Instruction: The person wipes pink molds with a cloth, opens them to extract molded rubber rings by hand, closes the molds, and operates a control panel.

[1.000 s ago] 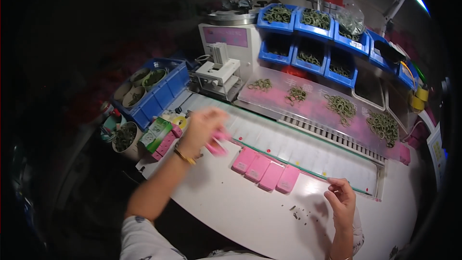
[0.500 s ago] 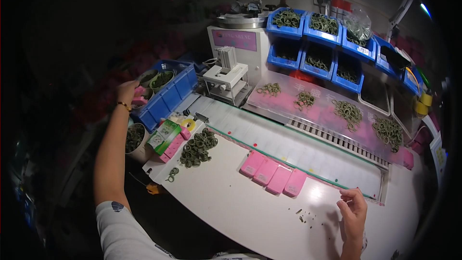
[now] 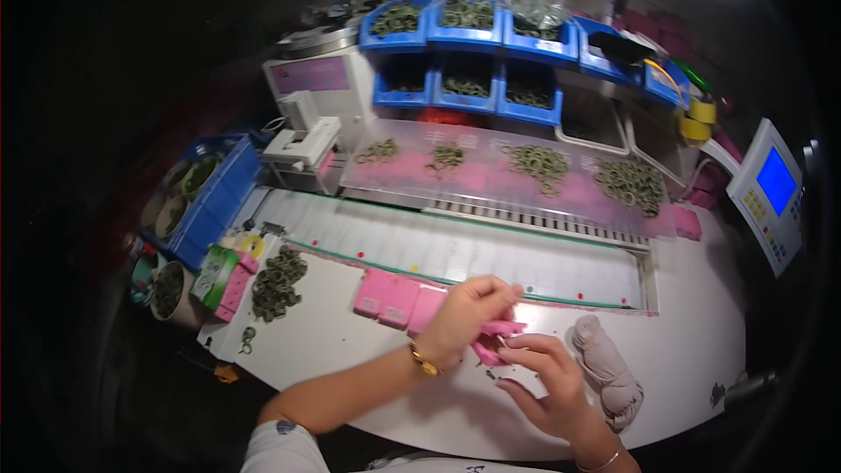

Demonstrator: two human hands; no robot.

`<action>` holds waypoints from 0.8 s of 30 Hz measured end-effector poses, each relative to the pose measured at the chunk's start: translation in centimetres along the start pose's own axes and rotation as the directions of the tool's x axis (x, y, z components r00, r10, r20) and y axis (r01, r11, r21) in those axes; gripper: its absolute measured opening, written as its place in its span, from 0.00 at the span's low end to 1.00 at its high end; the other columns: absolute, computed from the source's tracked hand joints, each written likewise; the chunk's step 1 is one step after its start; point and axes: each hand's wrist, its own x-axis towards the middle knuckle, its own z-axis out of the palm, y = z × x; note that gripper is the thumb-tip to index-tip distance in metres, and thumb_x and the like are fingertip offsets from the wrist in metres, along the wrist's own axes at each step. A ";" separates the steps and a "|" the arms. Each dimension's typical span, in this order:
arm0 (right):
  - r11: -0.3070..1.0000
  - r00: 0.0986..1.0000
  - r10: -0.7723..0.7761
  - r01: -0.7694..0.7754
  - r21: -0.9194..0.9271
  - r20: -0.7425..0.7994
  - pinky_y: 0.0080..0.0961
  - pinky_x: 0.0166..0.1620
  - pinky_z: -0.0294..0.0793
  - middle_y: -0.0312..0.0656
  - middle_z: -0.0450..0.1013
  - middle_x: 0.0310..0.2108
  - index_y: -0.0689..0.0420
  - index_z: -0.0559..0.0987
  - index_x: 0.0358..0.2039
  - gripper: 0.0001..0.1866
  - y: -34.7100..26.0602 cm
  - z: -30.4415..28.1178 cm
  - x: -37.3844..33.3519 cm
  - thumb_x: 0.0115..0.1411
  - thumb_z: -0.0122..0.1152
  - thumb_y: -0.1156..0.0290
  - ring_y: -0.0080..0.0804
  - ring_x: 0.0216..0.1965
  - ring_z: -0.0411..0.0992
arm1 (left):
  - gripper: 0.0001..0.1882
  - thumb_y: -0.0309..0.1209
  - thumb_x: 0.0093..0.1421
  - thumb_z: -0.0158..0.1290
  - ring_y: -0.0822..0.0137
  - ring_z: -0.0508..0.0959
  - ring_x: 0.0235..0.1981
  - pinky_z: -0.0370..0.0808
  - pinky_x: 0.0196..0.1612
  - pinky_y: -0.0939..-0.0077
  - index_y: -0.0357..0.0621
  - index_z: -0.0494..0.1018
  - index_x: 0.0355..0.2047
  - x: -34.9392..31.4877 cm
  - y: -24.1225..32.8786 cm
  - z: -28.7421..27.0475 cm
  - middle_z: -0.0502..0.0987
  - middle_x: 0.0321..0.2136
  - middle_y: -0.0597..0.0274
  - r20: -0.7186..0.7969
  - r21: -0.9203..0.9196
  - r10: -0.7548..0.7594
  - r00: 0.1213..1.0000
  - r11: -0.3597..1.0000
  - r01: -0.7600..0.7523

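A small pink rubber mould (image 3: 484,352) is up in front of me over the worktable, its two flaps parted with a dark gap between them. My left hand (image 3: 460,324), gold bracelet at the wrist, has its fingers closed round the top of it. From the right, my right hand (image 3: 547,385) reaches in with fingers spread; a fingertip touches the mould, while the thumb stays apart below. Just behind the left hand lies a row of pink moulds (image 3: 401,300), partly covered by it. A pile of green rings (image 3: 279,285) sits at the table's left side.
A rolled grey cloth (image 3: 604,372) lies right of my hands. Behind runs a long white lit panel (image 3: 420,250), with rings on a sloping clear cover (image 3: 491,166) and blue bins (image 3: 469,39) above. A blue crate (image 3: 236,180) stands left, a control panel (image 3: 775,184) right.
My left hand has come from the blue crate to the table's middle with a pink mould. My right hand has come in beside it. The view has swung right, bringing the cloth in.
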 end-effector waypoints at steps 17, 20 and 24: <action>0.902 0.982 -0.175 0.131 -0.411 -0.071 0.30 0.40 0.78 0.43 0.77 0.39 0.60 0.80 0.42 0.19 3.5 -0.7 -1.9 0.47 0.57 0.82 0.39 0.40 0.77 | 0.19 0.49 0.65 0.50 0.72 0.72 0.28 0.72 0.30 0.79 0.44 0.71 0.35 2.2 -3.1 4.3 0.74 0.28 0.63 0.174 -0.472 -0.233 0.957 0.833 0.289; 0.861 0.963 -0.271 0.247 -0.445 0.010 0.30 0.42 0.77 0.42 0.75 0.46 0.59 0.79 0.46 0.22 3.4 -0.4 -2.3 0.47 0.59 0.81 0.37 0.47 0.75 | 0.21 0.53 0.63 0.49 0.70 0.71 0.23 0.70 0.25 0.78 0.46 0.69 0.30 2.4 -2.6 3.9 0.72 0.23 0.61 0.124 -0.471 -0.234 0.964 0.841 0.265; 0.871 0.975 -0.212 0.221 -0.439 0.069 0.34 0.49 0.73 0.44 0.71 0.51 0.57 0.78 0.49 0.23 3.2 -2.8 -3.1 0.48 0.61 0.79 0.40 0.52 0.71 | 0.19 0.49 0.62 0.48 0.68 0.71 0.21 0.71 0.24 0.74 0.46 0.66 0.27 2.8 -2.0 2.9 0.69 0.20 0.62 0.019 -0.470 -0.224 0.974 0.858 0.207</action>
